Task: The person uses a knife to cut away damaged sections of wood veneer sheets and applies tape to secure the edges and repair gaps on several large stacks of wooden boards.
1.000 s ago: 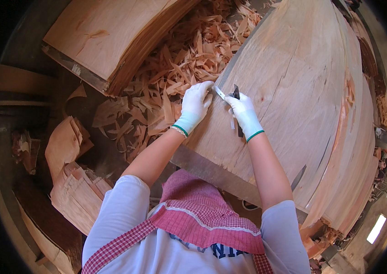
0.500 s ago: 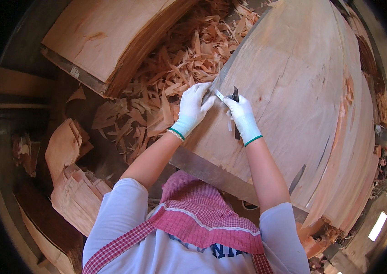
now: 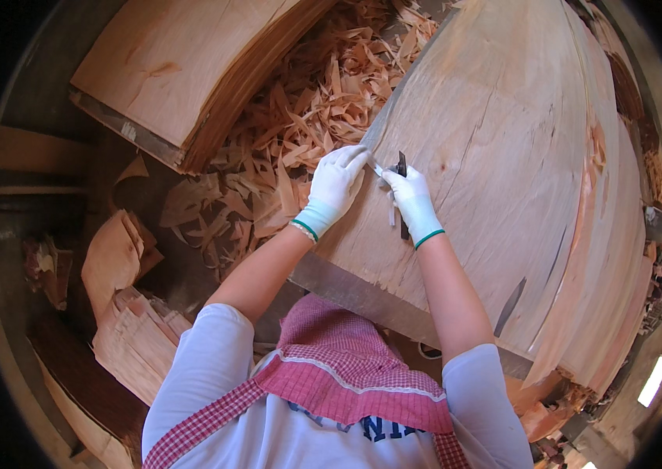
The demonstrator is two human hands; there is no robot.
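My two hands wear white gloves with green cuffs and meet near the left edge of a broad stack of wood veneer sheets (image 3: 487,156). A short white strip, like tape (image 3: 377,167), runs between them. My left hand (image 3: 337,184) is closed at the strip's upper end, its fingertips at the sheet's edge; its exact grip is partly hidden. My right hand (image 3: 413,199) is closed around a dark flat tool (image 3: 402,162) whose ends stick out above and below it. Its fingers also meet the strip's lower end, and a pale piece hangs beside the palm.
Another veneer stack (image 3: 182,62) lies at the far left. Between the stacks is a heap of thin wood shavings (image 3: 307,117). Bent veneer offcuts (image 3: 132,336) stand at the lower left. A dark table edge (image 3: 362,293) runs in front of me.
My left hand has turned slightly, its fingers drawing together over the strip's upper end, so less of the strip shows. My right hand stays nearly in place, still holding the dark tool.
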